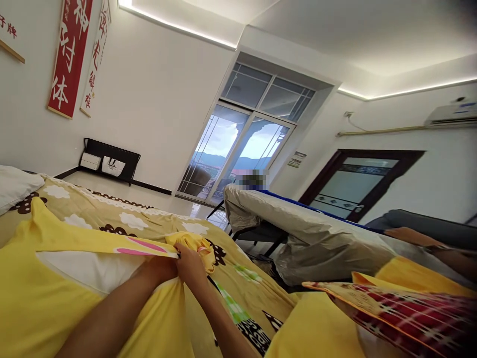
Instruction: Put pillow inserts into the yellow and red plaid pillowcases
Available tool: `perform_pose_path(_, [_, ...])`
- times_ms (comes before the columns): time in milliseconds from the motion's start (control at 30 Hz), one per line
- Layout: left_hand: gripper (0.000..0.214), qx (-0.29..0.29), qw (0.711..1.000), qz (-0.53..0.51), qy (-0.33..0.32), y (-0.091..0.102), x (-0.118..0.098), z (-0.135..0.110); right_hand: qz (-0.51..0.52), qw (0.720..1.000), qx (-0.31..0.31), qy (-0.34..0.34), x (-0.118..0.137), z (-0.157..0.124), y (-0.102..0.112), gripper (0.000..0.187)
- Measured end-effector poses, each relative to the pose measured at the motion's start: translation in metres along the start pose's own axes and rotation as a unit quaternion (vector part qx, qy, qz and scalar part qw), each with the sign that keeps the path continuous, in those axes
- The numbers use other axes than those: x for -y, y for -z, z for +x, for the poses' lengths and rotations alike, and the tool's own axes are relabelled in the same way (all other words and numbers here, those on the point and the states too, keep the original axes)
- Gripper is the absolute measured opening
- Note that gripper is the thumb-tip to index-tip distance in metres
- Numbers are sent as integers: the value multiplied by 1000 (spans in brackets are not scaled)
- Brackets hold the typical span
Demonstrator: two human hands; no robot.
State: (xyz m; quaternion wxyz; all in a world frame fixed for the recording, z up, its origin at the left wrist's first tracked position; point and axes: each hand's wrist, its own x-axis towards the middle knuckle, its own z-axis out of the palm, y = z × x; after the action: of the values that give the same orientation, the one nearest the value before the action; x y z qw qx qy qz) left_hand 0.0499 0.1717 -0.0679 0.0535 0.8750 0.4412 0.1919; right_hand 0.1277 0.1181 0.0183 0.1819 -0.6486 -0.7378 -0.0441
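Observation:
A yellow fabric cover (93, 237) with a pink printed shape lies across the bed in front of me, white material (89, 268) showing in its opening. My left hand (162, 271) reaches into that opening, its fingers hidden by the cloth. Pinching the cover's edge, my right hand (191, 263) is closed right beside the left one. Bunched yellow cloth (197, 246) sits just beyond my right hand. Under all this spreads a tan bed sheet (238, 293) with white flowers and brown and green prints.
A red checked cushion (406, 311) lies at lower right on yellow fabric. Past the bed stands a table under a plastic sheet (298, 223), with another person's hand (406, 236) near its right end. Farther back are a black rack (112, 156), glass doors and a brown-framed door (357, 184).

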Motion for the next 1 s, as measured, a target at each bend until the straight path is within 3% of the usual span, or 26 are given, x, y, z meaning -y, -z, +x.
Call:
perform_pose_path(167, [46,92,995,-6,41,-15,2,5,142,989,9,-24,-15,22,-12,24])
perform_pose_path(300, [51,143,986,-10,84,-41,13,-8,141,988,-4,-59,-28,27,-18,19])
perform_pose_path(500, [65,170,979,-25,108,-66,9,2,98,993,-38,-49,-37,21,-14,27])
perform_pose_path(667, [72,175,979,-34,103,-71,11,0,80,995,-33,-48,-38,14,-12,27])
perform_pose_path(1000, [63,180,979,1,93,-65,17,2,92,994,-28,-50,-30,21,-15,32])
